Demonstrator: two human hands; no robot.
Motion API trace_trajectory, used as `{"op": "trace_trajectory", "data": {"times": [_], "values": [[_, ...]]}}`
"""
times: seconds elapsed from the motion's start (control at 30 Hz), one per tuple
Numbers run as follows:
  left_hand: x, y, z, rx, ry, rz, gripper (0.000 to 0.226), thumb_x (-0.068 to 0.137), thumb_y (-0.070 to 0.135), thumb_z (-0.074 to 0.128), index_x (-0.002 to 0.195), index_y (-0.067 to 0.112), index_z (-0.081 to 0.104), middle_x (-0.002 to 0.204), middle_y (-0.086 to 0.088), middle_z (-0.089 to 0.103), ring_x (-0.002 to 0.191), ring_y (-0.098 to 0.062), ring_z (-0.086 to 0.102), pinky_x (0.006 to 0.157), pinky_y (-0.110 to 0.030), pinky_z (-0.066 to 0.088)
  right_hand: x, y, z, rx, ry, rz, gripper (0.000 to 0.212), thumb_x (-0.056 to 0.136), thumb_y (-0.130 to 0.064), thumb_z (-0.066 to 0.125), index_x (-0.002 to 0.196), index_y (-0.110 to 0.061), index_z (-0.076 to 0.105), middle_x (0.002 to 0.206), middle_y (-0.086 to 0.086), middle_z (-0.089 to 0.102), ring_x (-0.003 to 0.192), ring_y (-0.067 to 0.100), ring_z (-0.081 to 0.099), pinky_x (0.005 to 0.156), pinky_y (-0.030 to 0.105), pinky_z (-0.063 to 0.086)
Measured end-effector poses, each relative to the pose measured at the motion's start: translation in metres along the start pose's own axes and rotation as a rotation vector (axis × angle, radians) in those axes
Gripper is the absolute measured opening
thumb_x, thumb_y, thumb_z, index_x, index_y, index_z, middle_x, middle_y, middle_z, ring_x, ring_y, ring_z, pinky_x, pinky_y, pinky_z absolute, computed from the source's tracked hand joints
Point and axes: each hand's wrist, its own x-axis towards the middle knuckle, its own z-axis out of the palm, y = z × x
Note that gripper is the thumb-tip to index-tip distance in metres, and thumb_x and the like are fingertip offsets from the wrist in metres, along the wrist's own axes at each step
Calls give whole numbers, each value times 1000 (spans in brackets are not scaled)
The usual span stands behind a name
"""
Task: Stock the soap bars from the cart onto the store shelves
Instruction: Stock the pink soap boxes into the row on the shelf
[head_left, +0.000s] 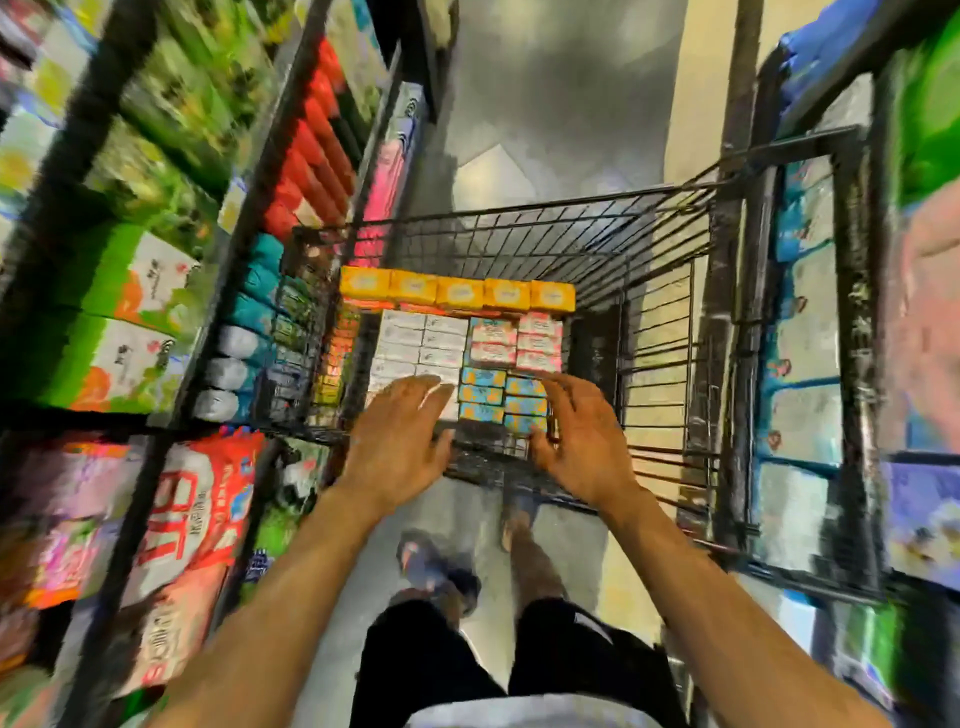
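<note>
Forearms (296, 571) extended | left hand (397, 436), right hand (584, 441): fingers spread, gripping nothing | soap bars (498, 397) stacked in cart (545, 239), just beyond and between fingertips | risk: grabbing several bars at once may spill the stack; contact unclear, view blurred

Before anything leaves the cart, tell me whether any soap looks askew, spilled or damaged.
Nothing stands out. In the cart, the yellow boxes, white boxes, pink boxes and blue boxes lie in tidy, squared rows. Blur hides any small dents.
</note>
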Motion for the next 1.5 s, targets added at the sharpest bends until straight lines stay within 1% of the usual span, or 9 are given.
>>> {"op": "trace_trajectory", "data": {"times": [0.13, 0.27, 0.43, 0.67, 1.0, 1.17, 1.27, 1.37, 1.5], "values": [[64, -16, 40, 33, -77, 15, 53, 87, 37, 59, 134, 12, 61, 132, -14, 63, 120, -38, 59, 94, -46, 53, 44, 38, 33, 20, -63, 51, 67, 90, -48, 45, 141, -6, 51, 136, 18, 54, 124, 39, 51, 103, 48, 48], [122, -43, 100, 16, -144, 66, 52, 82, 25, 70, 130, 8, 62, 128, -18, 64, 115, -41, 61, 92, -48, 54, 87, 73, 84, 38, -97, 100, 63, 87, -35, 63, 138, 1, 54, 135, 25, 56, 123, 45, 54, 101, 52, 51], [186, -69, 177, -10, -202, 109, 56, 83, 31, 52, 132, 6, 60, 132, -18, 61, 120, -40, 56, 98, -45, 49, 135, 107, 148, 80, -178, 180, 66, 88, -38, 51, 141, 1, 51, 140, 28, 51, 124, 50, 53, 96, 55, 53], [229, -79, 228, 134, -123, 200, 49, 74, 16, 72, 120, 4, 59, 117, -20, 59, 103, -42, 56, 73, -47, 52, 165, 131, 198, -104, -51, 135, 62, 67, -18, 76, 125, -3, 59, 122, 23, 58, 108, 44, 55, 83, 47, 51], [225, -80, 246, 178, -70, 145, 53, 74, 15, 77, 124, 8, 61, 118, -15, 59, 105, -35, 52, 80, -44, 46, 160, 124, 200, -152, -33, 205, 47, 76, -10, 73, 122, -12, 65, 117, 12, 61, 106, 35, 54, 84, 44, 43], [187, -80, 191, -90, -76, 62, 49, 76, 21, 78, 122, 9, 63, 106, -16, 69, 98, -39, 61, 78, -43, 46, 137, 105, 150, 184, -188, 281, 29, 90, -36, 69, 111, -17, 61, 97, 8, 69, 86, 32, 63, 68, 38, 44], [150, -78, 143, -437, -39, -188, 45, 72, 28, 79, 113, 13, 68, 98, -9, 72, 89, -32, 66, 72, -37, 48, 114, 81, 110, 459, -185, 274, 41, 89, -52, 62, 114, -20, 63, 98, -4, 68, 83, 19, 63, 69, 28, 43], [102, -64, 89, -814, 2, -449, 49, 75, 25, 76, 121, 8, 67, 110, -4, 65, 98, -12, 62, 86, -29, 48, 96, 49, 71, 575, -183, 215, 45, 94, -42, 66, 131, -17, 63, 121, 1, 70, 107, 16, 66, 92, 27, 52], [29, -47, 28, -1057, 143, -584, 44, 83, -12, 72, 123, 4, 59, 101, 2, 62, 79, 23, 58, 76, -9, 44, 79, 4, 22, 705, -222, 226, 56, 88, -12, 78, 140, -8, 58, 137, 1, 61, 122, 5, 55, 101, 16, 46]]}}
